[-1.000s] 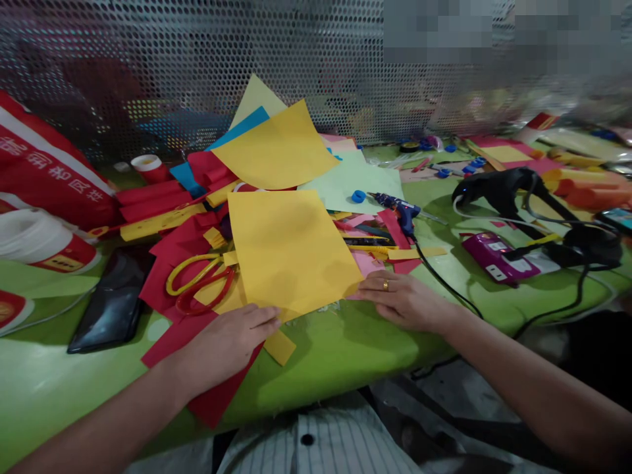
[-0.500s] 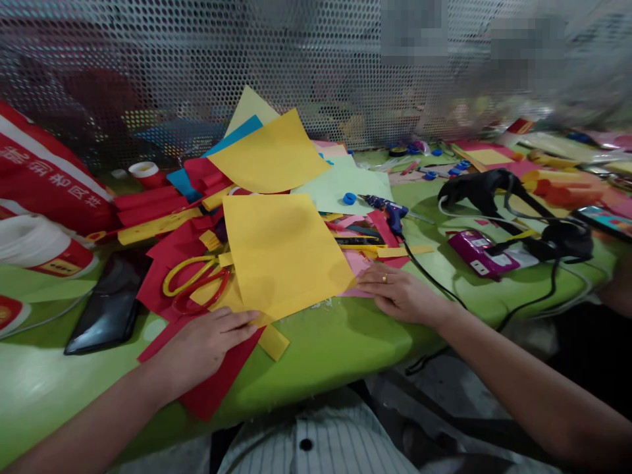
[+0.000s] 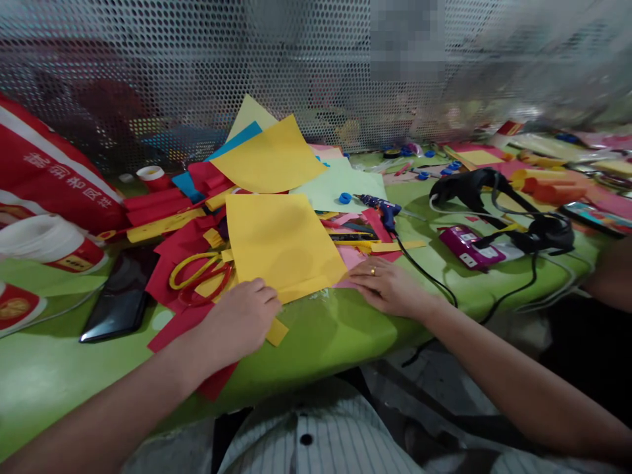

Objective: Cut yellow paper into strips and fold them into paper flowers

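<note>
A yellow sheet of paper (image 3: 281, 243) lies before me with a narrow fold along its near edge. My left hand (image 3: 247, 316) is closed at the near left corner, its fingers curled over the edge. At the right corner my right hand (image 3: 392, 284), wearing a ring, pinches the paper's edge with its fingers together; the thumb is partly hidden. Scissors with yellow and red handles (image 3: 200, 280) lie left of the sheet on red paper (image 3: 170, 283). Under my left wrist, more red paper shows, beside a small yellow strip (image 3: 277, 333).
A blue glue gun (image 3: 382, 209) lies beyond my right hand, its black cord running to the table's edge. Farther right are a purple power socket (image 3: 464, 247) and a black strapped device (image 3: 474, 187). Left are a dark phone (image 3: 118, 296) and paper cups (image 3: 54, 243). Another person's arm (image 3: 612, 276) shows at right.
My left hand has moved right and its fingers have curled at the paper's near edge, where a fold now shows. My right hand stays at the right corner. The view has shifted slightly.
</note>
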Tool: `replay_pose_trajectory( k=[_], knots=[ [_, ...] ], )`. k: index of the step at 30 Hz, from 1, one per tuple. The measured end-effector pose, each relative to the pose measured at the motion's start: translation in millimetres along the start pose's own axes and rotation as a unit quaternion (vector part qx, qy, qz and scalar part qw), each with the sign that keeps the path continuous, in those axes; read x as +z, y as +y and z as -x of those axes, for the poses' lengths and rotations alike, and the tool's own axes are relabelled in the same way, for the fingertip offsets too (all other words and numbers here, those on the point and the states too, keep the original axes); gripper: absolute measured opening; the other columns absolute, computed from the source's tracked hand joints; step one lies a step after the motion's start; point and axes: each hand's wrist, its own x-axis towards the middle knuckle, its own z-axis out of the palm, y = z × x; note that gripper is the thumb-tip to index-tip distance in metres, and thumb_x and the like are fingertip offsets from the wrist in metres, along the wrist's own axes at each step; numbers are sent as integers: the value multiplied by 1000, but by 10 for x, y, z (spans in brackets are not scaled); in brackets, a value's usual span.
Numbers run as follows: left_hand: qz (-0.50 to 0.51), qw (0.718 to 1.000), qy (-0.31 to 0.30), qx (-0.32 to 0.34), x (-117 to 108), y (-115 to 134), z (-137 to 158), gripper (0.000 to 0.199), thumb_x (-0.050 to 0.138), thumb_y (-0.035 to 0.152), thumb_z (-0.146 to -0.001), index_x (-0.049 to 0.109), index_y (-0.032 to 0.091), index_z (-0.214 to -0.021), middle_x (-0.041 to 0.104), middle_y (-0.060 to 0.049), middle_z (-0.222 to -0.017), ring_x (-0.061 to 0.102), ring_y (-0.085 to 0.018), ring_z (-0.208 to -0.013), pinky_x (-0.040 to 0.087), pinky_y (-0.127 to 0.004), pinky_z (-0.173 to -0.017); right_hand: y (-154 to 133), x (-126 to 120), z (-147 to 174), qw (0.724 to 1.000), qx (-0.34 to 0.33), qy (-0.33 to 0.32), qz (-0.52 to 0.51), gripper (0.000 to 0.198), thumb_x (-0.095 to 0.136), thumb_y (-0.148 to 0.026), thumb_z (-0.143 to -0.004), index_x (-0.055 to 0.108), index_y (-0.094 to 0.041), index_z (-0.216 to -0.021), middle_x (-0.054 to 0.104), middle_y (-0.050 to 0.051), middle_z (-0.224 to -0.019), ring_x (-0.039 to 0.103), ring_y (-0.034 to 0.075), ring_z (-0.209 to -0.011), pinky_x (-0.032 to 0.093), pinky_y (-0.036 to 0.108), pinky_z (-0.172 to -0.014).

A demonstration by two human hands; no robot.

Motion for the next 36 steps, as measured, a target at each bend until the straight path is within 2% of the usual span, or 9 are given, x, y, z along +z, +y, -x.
replay_pose_trajectory(
  k=[3, 6, 8, 10, 13, 17, 22, 26, 36],
  knots=[
    [-10, 999, -14, 41, -3, 102, -334, 21, 46, 15, -83, 64, 17, -93, 64, -7, -92, 58, -18, -77, 45, -29, -64, -62, 34, -59, 1000, -17, -13, -11, 27, 46, -18, -82, 67, -15, -98, 69, 10, -102, 62, 22, -93, 47, 44, -88],
    [-17, 999, -17, 29, 76, 58, -555, 27, 41, 18, -87, 61, 21, -105, 62, -5, -90, 59, -16, -73, 43, -26, -55, -33, 43, -181, 999, -35, -13, -30, 28, 46, -18, -82, 67, -16, -100, 69, 9, -101, 61, 21, -94, 48, 39, -84],
    [-27, 999, -19, 32, 147, -15, -611, 29, 41, 19, -87, 60, 24, -109, 61, -4, -87, 60, -16, -70, 42, -25, -52, 64, 31, -288, 1000, -7, 3, -14, 30, 43, -15, -82, 67, -17, -99, 70, 9, -100, 61, 20, -95, 49, 37, -84],
    [-31, 999, -2, 38, 221, -83, -609, 30, 41, 19, -88, 61, 23, -109, 62, -6, -87, 60, -18, -73, 45, -28, -55, 201, 18, -397, 997, 68, 9, 32, 34, 42, -12, -80, 66, -16, -104, 68, 9, -106, 59, 22, -100, 47, 38, -87],
    [-14, 996, 62, 65, 329, -149, -575, 29, 41, 19, -88, 62, 20, -108, 63, -9, -99, 57, -24, -98, 47, -36, -78, 389, 28, -524, 980, 158, -57, 102, 40, 45, -13, -77, 61, -11, -114, 64, 13, -114, 56, 27, -105, 43, 42, -92],
    [40, 993, 96, 53, 445, -209, -563, 31, 42, 18, -87, 62, 22, -111, 57, -10, -120, 43, -28, -121, 37, -46, -98, 507, 75, -593, 966, 182, -111, 148, 45, 44, -12, -77, 57, -13, -121, 64, 13, -110, 56, 28, -101, 38, 44, -93],
    [91, 993, 68, 22, 488, -258, -504, 35, 40, 15, -87, 60, 21, -115, 55, -12, -123, 44, -28, -120, 38, -49, -97, 546, 66, -595, 967, 173, -97, 159, 45, 47, -17, -76, 55, -11, -120, 61, 15, -106, 55, 27, -98, 39, 40, -90],
    [98, 992, 84, -9, 465, -280, -438, 34, 42, 14, -86, 61, 21, -113, 57, -12, -119, 47, -27, -117, 40, -48, -95, 521, 7, -583, 953, 221, -78, 190, 43, 44, -17, -76, 55, -11, -118, 59, 16, -111, 57, 26, -91, 43, 36, -80],
    [81, 993, 82, 11, 373, -357, -491, 29, 41, 29, -90, 66, 23, -104, 62, -9, -106, 56, -23, -101, 46, -41, -86, 382, -226, -530, 916, 320, -36, 241, 37, 50, -32, -82, 57, -18, -115, 65, 15, -97, 61, 31, -84, 45, 39, -66]
  ],
)
